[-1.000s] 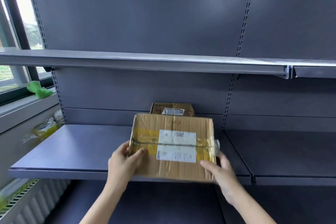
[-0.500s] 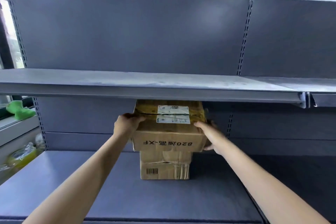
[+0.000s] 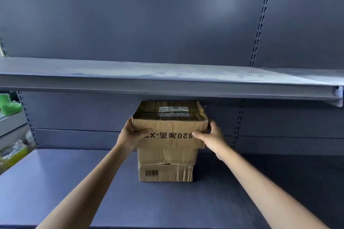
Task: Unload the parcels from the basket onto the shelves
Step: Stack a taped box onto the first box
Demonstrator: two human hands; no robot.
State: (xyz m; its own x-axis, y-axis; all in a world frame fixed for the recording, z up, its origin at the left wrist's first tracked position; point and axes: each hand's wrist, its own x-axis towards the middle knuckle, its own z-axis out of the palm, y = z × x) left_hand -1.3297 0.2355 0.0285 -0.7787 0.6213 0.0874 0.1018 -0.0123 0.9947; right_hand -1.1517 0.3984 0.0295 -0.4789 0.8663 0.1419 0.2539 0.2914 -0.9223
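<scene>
A brown cardboard parcel [image 3: 170, 126] with a white label on top and upside-down black print on its front rests on a second, narrower cardboard parcel [image 3: 165, 168] that carries a barcode. Both stand at the back of the grey lower shelf [image 3: 74, 182]. My left hand [image 3: 133, 135] grips the top parcel's left front corner. My right hand [image 3: 214, 136] grips its right front corner. The basket is out of view.
The upper shelf [image 3: 167, 80] juts out just above the top parcel. A green object [image 3: 8, 103] and yellow plastic-wrapped items [image 3: 13, 152] lie on a sill at the left. Slotted uprights [image 3: 257, 29] run down the back panel.
My hands carried the labelled parcel from the shelf's front edge to the back and set it on the barcode parcel. The view has moved closer to the shelves.
</scene>
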